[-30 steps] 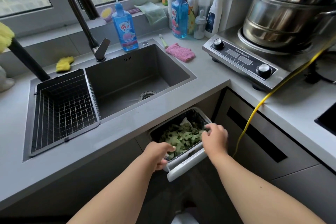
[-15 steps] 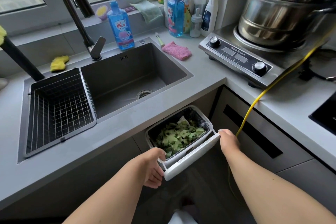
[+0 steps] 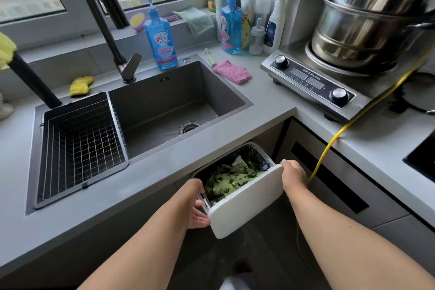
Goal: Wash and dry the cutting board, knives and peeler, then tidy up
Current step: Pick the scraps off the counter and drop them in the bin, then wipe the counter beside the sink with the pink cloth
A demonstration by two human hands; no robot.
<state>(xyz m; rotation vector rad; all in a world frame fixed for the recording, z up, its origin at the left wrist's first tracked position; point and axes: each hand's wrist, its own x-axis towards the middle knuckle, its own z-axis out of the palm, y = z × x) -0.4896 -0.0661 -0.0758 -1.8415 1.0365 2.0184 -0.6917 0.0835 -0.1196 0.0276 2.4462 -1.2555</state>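
A white waste bin lined with a black bag hangs under the counter edge, below the sink. Green vegetable peelings fill it. My left hand grips the bin's left end, with the fingers curled under its white hinged panel. My right hand holds the panel's upper right corner. The panel is tilted up toward me. No cutting board, knife or peeler is in view.
The grey sink holds a wire basket on its left, under a black faucet. Blue soap bottles, a pink cloth and a yellow sponge lie around it. At right an induction cooker carries a steel pot; a yellow cable hangs down.
Both hands left the peelings and moved to the ends of the bin. The white panel has swung up from lying low at the front and now faces me.
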